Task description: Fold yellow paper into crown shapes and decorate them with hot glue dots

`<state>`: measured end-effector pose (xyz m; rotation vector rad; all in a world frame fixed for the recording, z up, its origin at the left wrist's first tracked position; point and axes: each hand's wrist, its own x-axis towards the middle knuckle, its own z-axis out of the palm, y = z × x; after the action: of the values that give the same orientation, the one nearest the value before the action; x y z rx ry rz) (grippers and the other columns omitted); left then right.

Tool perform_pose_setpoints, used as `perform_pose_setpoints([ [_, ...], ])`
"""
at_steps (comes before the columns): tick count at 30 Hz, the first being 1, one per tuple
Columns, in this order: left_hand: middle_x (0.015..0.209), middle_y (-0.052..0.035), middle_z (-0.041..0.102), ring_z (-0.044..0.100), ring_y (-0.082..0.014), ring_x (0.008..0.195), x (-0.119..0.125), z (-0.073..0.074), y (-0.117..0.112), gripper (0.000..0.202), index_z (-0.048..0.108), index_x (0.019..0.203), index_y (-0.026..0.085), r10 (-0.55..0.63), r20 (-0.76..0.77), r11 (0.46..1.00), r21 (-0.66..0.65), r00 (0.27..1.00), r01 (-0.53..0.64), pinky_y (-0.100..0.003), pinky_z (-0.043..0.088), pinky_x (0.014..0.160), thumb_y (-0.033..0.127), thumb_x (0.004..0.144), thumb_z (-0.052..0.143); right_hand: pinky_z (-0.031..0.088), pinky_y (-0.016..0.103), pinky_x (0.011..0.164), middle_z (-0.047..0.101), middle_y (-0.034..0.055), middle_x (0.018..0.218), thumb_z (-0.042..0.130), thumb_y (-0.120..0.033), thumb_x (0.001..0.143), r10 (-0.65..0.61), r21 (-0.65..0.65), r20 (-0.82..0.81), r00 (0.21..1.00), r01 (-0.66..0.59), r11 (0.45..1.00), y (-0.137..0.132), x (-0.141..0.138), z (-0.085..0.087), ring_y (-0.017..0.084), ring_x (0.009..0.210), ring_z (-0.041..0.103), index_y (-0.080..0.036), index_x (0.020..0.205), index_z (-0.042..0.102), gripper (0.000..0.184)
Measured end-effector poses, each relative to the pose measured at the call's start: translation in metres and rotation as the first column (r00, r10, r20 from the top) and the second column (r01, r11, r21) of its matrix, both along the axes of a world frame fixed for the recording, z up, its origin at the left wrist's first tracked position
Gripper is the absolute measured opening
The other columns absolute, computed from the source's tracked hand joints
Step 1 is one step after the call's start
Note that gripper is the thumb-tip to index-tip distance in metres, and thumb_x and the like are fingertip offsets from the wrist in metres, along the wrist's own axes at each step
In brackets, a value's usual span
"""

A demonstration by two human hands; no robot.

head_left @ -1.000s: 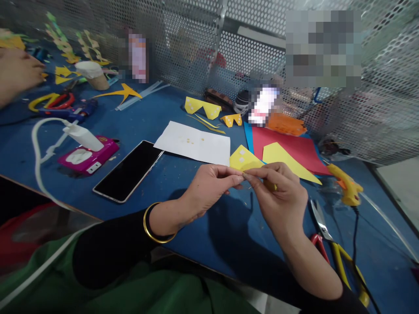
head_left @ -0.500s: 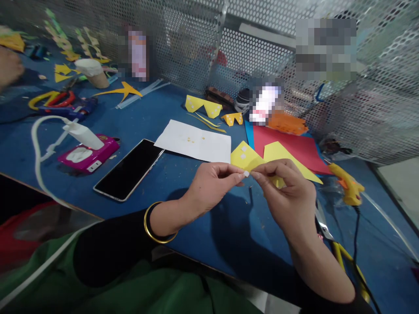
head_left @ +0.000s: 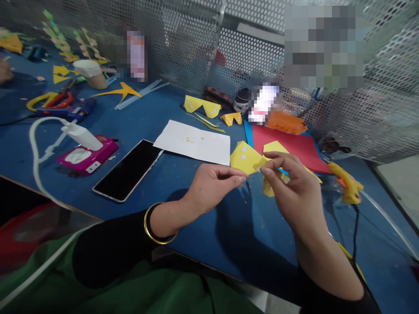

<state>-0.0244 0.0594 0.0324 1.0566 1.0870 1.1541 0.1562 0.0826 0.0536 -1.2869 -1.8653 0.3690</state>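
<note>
My left hand [head_left: 218, 185] is closed, thumb and forefinger pinched at the near edge of a yellow paper piece [head_left: 248, 161]. Whatever lies between these fingertips is hidden. My right hand [head_left: 294, 187] pinches a small white square [head_left: 259, 169] by the right side of that paper. Two similar white squares are stuck on the paper's upper part. Below the right fingers lies another yellow paper piece [head_left: 268, 186], partly covered by the hand. Behind the right hand is a larger yellow sheet [head_left: 275, 147] on red paper [head_left: 294, 146].
A white sheet [head_left: 196, 146] with tiny yellow bits overlaps a dark phone [head_left: 129, 170]. Yellow [head_left: 203, 107] and orange [head_left: 231, 118] folded shapes stand behind. A magenta power socket [head_left: 87, 152] sits left; a yellow glue gun [head_left: 347, 183] lies right. Another person's hand [head_left: 5, 72] shows far left.
My right hand has drawn away to the right with the white square, which was between both hands' fingertips. My left hand has barely moved. The far-left person's hand has shifted back.
</note>
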Motion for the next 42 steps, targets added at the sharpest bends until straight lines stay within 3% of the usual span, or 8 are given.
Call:
perform_pose_setpoints([
  [6,0.080,-0.0034,0.078,0.070,-0.0136,0.076,0.001,0.001,0.001,0.009,0.080,0.083,0.017,-0.046,0.010,0.997,-0.056,0.999,0.046,-0.025,0.054,0.073,0.023,0.079,0.074,0.038,0.025,0.048,0.058,-0.0022,0.059,0.065,-0.041,0.082,-0.004,-0.263,-0.049,0.999,-0.009,0.965,0.005,0.007,0.010,0.011,0.050,0.049,-0.021,0.074,0.064,0.022],
  [10,0.073,-0.0022,0.072,0.070,-0.0139,0.074,0.001,-0.001,0.003,0.015,0.065,0.072,0.016,-0.014,0.066,0.995,-0.097,0.998,0.020,-0.022,0.050,0.062,0.025,0.076,0.077,0.035,0.023,0.044,0.054,-0.0029,0.055,0.065,-0.040,0.081,0.019,-0.260,-0.051,0.999,-0.031,0.965,0.005,0.008,0.014,0.010,0.048,0.046,-0.020,0.072,0.063,0.022],
  [13,0.073,0.0006,0.069,0.072,-0.0145,0.070,0.002,-0.001,0.005,0.023,0.056,0.080,0.018,0.022,0.163,0.987,-0.160,0.986,0.004,-0.021,0.047,0.057,0.021,0.075,0.078,0.031,0.022,0.042,0.052,-0.0041,0.053,0.065,-0.039,0.081,0.034,-0.254,-0.041,0.999,-0.043,0.966,0.004,0.009,0.015,0.009,0.045,0.042,-0.020,0.073,0.062,0.021],
  [16,0.084,-0.0019,0.072,0.072,-0.0123,0.068,0.002,-0.002,0.006,0.020,0.060,0.089,0.016,-0.011,0.189,0.980,-0.193,0.982,0.049,-0.021,0.046,0.056,0.020,0.077,0.075,0.030,0.023,0.041,0.050,-0.0050,0.052,0.065,-0.039,0.081,0.037,-0.277,-0.039,0.999,-0.046,0.960,0.003,0.008,0.014,0.008,0.043,0.039,-0.020,0.073,0.063,0.021],
  [26,0.083,-0.0043,0.075,0.073,-0.0115,0.069,0.000,0.000,0.006,0.004,0.072,0.084,0.014,-0.053,0.191,0.961,-0.258,0.980,0.102,-0.019,0.047,0.058,0.017,0.081,0.072,0.045,0.032,0.063,0.058,-0.0012,0.061,0.065,-0.036,0.084,0.085,-0.210,0.030,0.996,-0.077,0.975,0.005,0.015,0.008,0.016,0.062,0.056,-0.022,0.075,0.064,0.016],
  [30,0.086,-0.0055,0.076,0.074,-0.0120,0.069,0.001,-0.001,0.006,0.004,0.073,0.086,0.014,-0.049,0.203,0.957,-0.272,0.978,0.104,-0.019,0.048,0.058,0.017,0.084,0.072,0.049,0.041,0.082,0.069,0.0027,0.083,0.062,-0.030,0.088,0.101,-0.068,0.066,0.993,-0.096,0.993,0.005,0.011,0.005,0.021,0.084,0.065,-0.023,0.077,0.062,0.013],
  [34,0.089,-0.0064,0.077,0.074,-0.0129,0.069,0.001,-0.002,0.006,0.006,0.074,0.090,0.014,-0.034,0.211,0.962,-0.260,0.977,0.090,-0.020,0.048,0.057,0.017,0.085,0.071,0.045,0.050,0.097,0.068,0.0056,0.103,0.062,-0.028,0.089,0.051,0.138,0.086,0.995,-0.062,0.988,0.000,-0.001,-0.002,0.025,0.107,0.063,-0.024,0.079,0.063,0.011],
  [42,0.080,-0.0032,0.075,0.072,-0.0110,0.066,0.002,0.000,0.006,0.004,0.073,0.087,0.013,-0.010,0.255,0.967,-0.245,0.967,0.074,-0.019,0.047,0.057,0.014,0.086,0.069,0.043,0.053,0.102,0.065,0.0069,0.107,0.067,-0.030,0.088,0.002,0.222,0.063,0.998,-0.016,0.975,-0.007,-0.017,-0.018,0.026,0.113,0.059,-0.023,0.080,0.065,0.011],
])
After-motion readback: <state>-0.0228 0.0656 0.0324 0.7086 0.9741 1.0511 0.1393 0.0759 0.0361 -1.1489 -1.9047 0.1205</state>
